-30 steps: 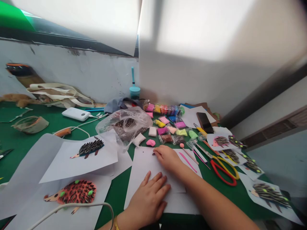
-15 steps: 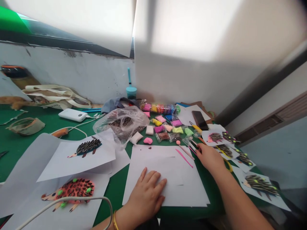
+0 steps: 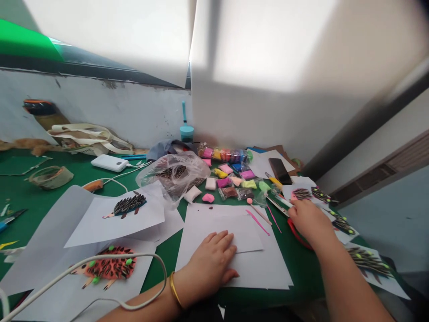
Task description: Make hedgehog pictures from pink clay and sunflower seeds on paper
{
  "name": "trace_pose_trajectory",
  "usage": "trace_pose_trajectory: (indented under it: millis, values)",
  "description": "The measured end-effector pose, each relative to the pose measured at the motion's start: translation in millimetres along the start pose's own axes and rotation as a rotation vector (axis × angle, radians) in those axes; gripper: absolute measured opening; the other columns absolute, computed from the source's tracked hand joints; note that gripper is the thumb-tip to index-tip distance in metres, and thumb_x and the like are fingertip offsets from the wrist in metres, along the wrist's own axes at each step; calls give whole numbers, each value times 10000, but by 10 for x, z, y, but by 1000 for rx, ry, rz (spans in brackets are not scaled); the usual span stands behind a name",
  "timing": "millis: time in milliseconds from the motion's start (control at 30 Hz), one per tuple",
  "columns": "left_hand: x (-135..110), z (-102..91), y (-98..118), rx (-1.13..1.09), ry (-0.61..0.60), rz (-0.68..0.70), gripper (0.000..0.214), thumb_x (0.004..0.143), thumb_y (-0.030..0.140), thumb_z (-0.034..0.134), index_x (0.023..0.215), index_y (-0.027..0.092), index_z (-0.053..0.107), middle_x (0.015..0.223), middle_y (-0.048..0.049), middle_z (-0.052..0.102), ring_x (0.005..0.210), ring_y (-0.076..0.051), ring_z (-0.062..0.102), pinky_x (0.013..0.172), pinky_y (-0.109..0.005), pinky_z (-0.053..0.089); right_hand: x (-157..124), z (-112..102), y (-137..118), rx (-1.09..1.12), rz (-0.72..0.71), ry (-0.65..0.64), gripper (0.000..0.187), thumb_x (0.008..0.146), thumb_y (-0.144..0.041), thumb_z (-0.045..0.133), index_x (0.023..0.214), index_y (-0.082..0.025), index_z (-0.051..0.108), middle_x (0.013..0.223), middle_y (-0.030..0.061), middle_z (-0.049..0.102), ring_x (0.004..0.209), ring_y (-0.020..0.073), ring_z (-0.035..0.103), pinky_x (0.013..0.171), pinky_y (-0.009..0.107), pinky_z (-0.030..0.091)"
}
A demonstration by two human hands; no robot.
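Observation:
My left hand point(image 3: 214, 257) lies flat, fingers stretched out, on a small piece of white paper point(image 3: 250, 239) that rests on larger white sheets point(image 3: 268, 273). On the right, my right hand point(image 3: 308, 221) has its fingers closed at the middle of a pair of red-handled scissors point(image 3: 296, 233). The metal blades point toward the back left; part of the scissors is hidden by the hand. A pink plastic clay knife point(image 3: 257, 222) and a thin stick with a pink ball end point(image 3: 261, 213) lie at the sheets' right edge.
Several clay packets point(image 3: 229, 192) lie behind the sheets, beside a plastic bag of seeds point(image 3: 174, 172). Seed-covered hedgehog pictures lie left point(image 3: 129, 205) and right point(image 3: 368, 261). A white cable point(image 3: 100, 257) loops over my left forearm. A phone point(image 3: 279, 171) lies at the back right.
My right hand has moved right and toward me, from the slim tools to the scissors, whose red handles now show. My left hand has shifted slightly right. The view has turned a little left.

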State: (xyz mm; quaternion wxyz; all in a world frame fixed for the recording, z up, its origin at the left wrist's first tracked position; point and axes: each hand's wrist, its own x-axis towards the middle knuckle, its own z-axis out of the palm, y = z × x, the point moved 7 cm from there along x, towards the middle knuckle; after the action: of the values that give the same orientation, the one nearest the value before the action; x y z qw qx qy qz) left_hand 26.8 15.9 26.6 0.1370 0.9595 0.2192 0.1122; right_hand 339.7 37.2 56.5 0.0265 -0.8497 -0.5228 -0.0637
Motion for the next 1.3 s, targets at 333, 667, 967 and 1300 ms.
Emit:
trace_pose_trajectory:
  millis: [333,667,967,1300]
  values:
    - [8,-61,-90,-4,21,36,457,848,412,679,1239,216,546,1303,-93,588,1270,-276,492,1133,-501,305,138,268,-519,490,-133,-77,294,931,-268,375,1086,-177,607,951,97,716,887,224,665,761,304,477]
    - [-67,-407,-438,-66,524,-225,645,892,311,625,1438,180,309,1402,-160,461,1307,-293,428,1076,-487,386,-529,-159,-1369,944,-427,-313,244,880,-347,533,1046,-239,676,969,34,695,891,199,640,786,300,504]
    - [-74,-305,-407,-164,462,-93,182,956,317,526,1022,176,620,890,-74,613,819,-220,560,740,-361,458,-877,168,-1656,1689,-273,-647,333,771,-462,703,963,-199,637,637,-23,548,582,123,486,552,252,376]
    - [-4,-124,-283,82,212,-79,212,913,320,593,765,175,548,782,-37,579,753,-220,514,679,-353,363,-1061,428,-1688,1762,-148,-551,258,907,-392,558,742,-193,559,502,-66,408,502,91,330,504,250,218]
